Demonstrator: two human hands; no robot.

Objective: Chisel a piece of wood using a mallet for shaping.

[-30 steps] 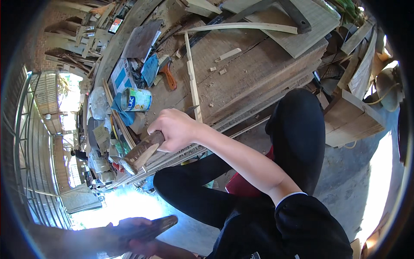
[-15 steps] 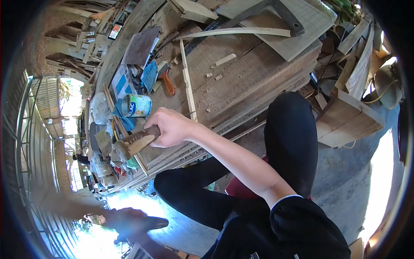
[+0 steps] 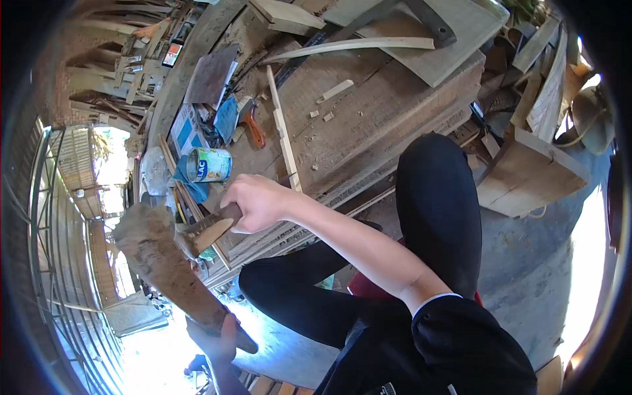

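Observation:
My right hand (image 3: 258, 203) is closed around the wooden handle of a chisel (image 3: 209, 230). A dark bit of its blade shows past my fingers, at the edge of a thin pale notched wood strip (image 3: 284, 141) on the thick plank stack (image 3: 375, 131). At the lower left, my left hand (image 3: 222, 337) grips a heavy, rough wooden mallet (image 3: 168, 266) by its narrow end. The mallet's broad, slightly blurred head is beside the butt of the chisel handle; whether they touch I cannot tell.
An open tin can (image 3: 210, 164), an orange-handled saw (image 3: 252, 126) and papers (image 3: 187, 131) crowd the bench's left side. Wood chips (image 3: 328, 116) lie on the planks. A metal square (image 3: 428, 23) rests on a board at the back. A wood block (image 3: 530, 172) stands at right.
My left hand has swung the mallet up toward the butt of the chisel handle. The right hand stays nearly in place with the chisel.

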